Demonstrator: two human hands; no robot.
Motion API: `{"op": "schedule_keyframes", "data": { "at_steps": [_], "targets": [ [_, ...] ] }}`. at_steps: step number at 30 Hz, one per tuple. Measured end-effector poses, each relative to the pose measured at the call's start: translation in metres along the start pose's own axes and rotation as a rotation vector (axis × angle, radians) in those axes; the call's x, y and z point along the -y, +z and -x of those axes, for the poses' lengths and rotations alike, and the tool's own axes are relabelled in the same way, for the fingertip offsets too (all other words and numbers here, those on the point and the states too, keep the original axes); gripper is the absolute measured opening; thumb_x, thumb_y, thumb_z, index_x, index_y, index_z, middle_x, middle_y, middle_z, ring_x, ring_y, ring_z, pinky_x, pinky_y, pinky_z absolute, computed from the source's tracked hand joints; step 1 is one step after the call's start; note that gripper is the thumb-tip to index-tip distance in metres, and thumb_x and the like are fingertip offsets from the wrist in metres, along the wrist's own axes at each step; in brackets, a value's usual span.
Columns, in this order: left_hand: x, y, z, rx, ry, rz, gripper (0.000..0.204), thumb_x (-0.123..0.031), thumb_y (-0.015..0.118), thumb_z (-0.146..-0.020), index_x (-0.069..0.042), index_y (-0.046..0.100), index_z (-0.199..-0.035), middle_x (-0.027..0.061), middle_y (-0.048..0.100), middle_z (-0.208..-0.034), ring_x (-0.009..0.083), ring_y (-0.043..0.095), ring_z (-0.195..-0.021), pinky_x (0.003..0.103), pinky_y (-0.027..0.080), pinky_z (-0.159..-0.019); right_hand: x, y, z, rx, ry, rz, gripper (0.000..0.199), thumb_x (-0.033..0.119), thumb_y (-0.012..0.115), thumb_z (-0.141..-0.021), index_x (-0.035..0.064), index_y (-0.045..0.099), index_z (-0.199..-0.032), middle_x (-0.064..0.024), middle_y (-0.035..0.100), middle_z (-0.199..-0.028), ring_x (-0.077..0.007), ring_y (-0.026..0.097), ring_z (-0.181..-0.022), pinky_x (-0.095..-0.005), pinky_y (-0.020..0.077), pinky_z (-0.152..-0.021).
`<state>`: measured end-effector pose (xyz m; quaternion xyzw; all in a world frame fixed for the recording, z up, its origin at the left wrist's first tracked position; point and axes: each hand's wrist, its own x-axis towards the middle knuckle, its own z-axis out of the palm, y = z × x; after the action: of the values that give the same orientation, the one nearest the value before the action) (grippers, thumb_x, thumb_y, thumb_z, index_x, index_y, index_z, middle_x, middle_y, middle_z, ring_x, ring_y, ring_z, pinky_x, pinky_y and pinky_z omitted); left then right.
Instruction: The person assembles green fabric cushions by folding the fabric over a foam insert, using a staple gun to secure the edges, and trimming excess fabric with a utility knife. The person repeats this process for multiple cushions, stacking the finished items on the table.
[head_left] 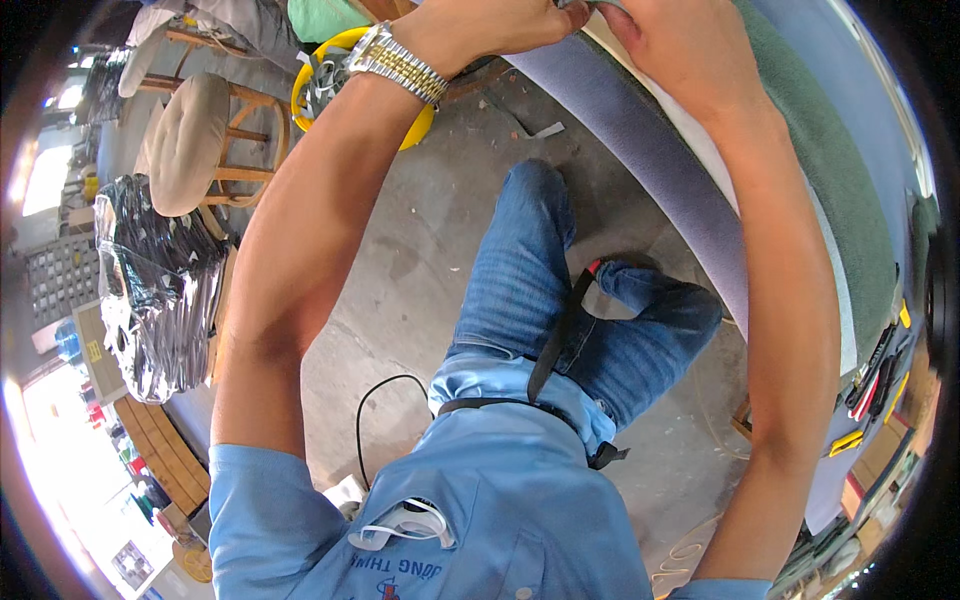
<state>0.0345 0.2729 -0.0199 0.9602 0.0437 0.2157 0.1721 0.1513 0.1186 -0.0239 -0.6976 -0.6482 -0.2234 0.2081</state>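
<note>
My left hand [515, 22] reaches to the top edge of the view, a silver and gold watch [398, 66] on its wrist. Its fingers are closed in a pinch, and what they grip is too small to make out. Close beside it, my right hand [672, 45] also has thumb and fingers pressed together, partly cut off by the upper edge. Under both hands lies a long curved piece of grey-purple fabric [640, 150] with a pale strip [690, 130] along it. Dark green fabric [825, 150] lies to the right of my right forearm.
A yellow basket [425, 128] with grey scraps stands beyond my left forearm. Wooden chairs with beige cushions [190, 140] and a plastic-wrapped stack [160, 310] are at left. Yellow-handled tools [848, 442] lie at the right. A black cable [360, 430] curves over the concrete floor [400, 300].
</note>
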Motion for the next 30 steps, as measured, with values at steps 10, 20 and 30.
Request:
{"op": "schedule_keyframes", "data": {
  "at_steps": [10, 20, 30],
  "targets": [
    [0.013, 0.004, 0.001, -0.006, 0.036, 0.074, 0.028, -0.011, 0.067, -0.082, -0.003, 0.074, -0.107, 0.0255, 0.072, -0.092, 0.0444, 0.07, -0.087, 0.048, 0.056, -0.079, 0.021, -0.017, -0.009, 0.147, 0.126, -0.047, 0.027, 0.011, 0.067, -0.087, 0.009, 0.068, -0.114, -0.0163, 0.072, -0.103, -0.0376, 0.069, -0.095, -0.0468, 0.0548, -0.081],
    [0.006, -0.009, -0.003, 0.078, -0.009, -0.01, 0.023, -0.012, 0.068, -0.081, -0.001, 0.074, -0.101, 0.0252, 0.071, -0.087, 0.0433, 0.069, -0.081, 0.048, 0.055, -0.075, 0.011, -0.005, -0.007, 0.111, 0.113, -0.058, 0.024, 0.01, 0.065, -0.088, 0.0072, 0.066, -0.112, -0.0159, 0.072, -0.103, -0.0375, 0.069, -0.095, -0.0471, 0.0553, -0.081],
    [-0.033, -0.039, -0.019, 0.121, 0.018, -0.13, 0.028, -0.024, 0.068, -0.082, 0.003, 0.071, -0.083, 0.0303, 0.067, -0.081, 0.0468, 0.067, -0.08, 0.05, 0.054, -0.073, 0.024, -0.071, 0.043, 0.061, 0.245, 0.097, 0.033, 0.019, 0.071, -0.088, 0.0136, 0.064, -0.119, -0.009, 0.074, -0.099, -0.0338, 0.073, -0.092, -0.0488, 0.0596, -0.077]
  ]
}}
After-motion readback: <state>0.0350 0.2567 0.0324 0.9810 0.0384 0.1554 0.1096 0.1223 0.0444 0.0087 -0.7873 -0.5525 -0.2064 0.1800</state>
